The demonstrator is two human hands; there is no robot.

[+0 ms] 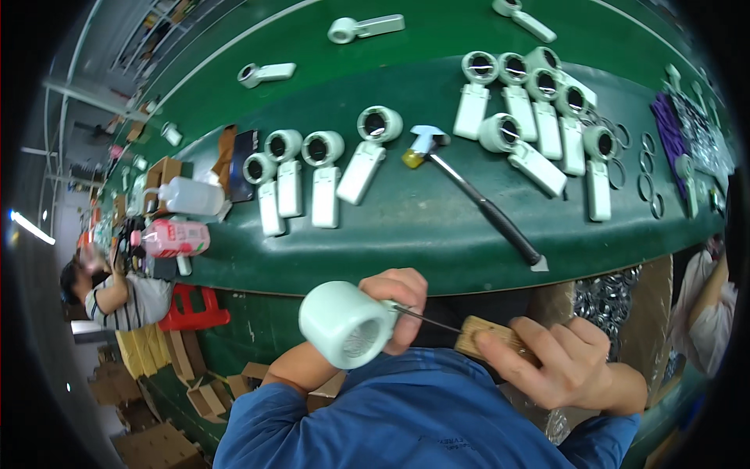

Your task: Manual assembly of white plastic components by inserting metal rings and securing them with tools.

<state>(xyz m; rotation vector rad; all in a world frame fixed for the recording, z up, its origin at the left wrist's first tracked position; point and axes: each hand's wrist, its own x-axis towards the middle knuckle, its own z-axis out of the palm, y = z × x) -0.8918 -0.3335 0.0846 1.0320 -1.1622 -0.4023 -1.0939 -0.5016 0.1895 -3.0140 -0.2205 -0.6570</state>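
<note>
My one view sits on my head, looking steeply down and close over my hands [484, 336] near my chest; the green bench [422, 227] curves away far ahead, edges bent by the fisheye.

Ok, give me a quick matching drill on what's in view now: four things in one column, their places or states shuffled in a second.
Things:
1. white fan head
2. wooden-handled pick
3. hammer
4. pink bottle

Places or states:
A. lying at the left end of the green bench
B. gripped in the right hand
C. held in the left hand
D. lying on the bench between two groups of white fans

Pairs: 1-C, 2-B, 3-D, 4-A
</note>
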